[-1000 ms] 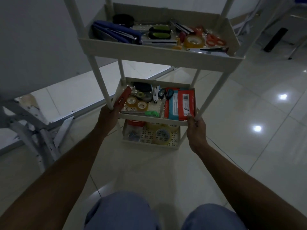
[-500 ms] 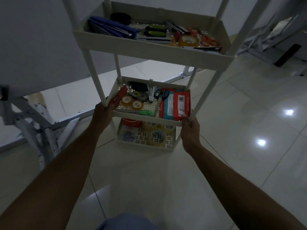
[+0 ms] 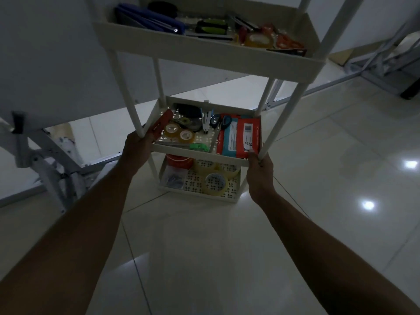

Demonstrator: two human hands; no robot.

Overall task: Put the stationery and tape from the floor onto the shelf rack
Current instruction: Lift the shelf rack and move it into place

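Note:
A white three-tier shelf rack (image 3: 211,60) stands on the tiled floor ahead of me. My left hand (image 3: 136,148) grips its front left post at the middle tier. My right hand (image 3: 259,167) grips the front right post at the same height. The middle tier carries clear tape rolls (image 3: 179,133), scissors (image 3: 219,121), a green cutter (image 3: 199,147) and red packets (image 3: 241,137). Blue folders (image 3: 147,19), a tape roll (image 3: 259,40) and orange scissors (image 3: 288,43) fill the top tier. Big tape rolls (image 3: 216,181) and a red roll (image 3: 178,161) lie on the bottom tier.
A white board leans on the left above a folding metal frame (image 3: 45,160). More metal frame legs (image 3: 372,57) and a dark object stand at the back right. Glossy floor tiles (image 3: 341,155) spread right and in front of the rack.
Both hands keep their grip on the posts. The view has risen and my knees have dropped out of sight; the rack has shifted slightly left in view.

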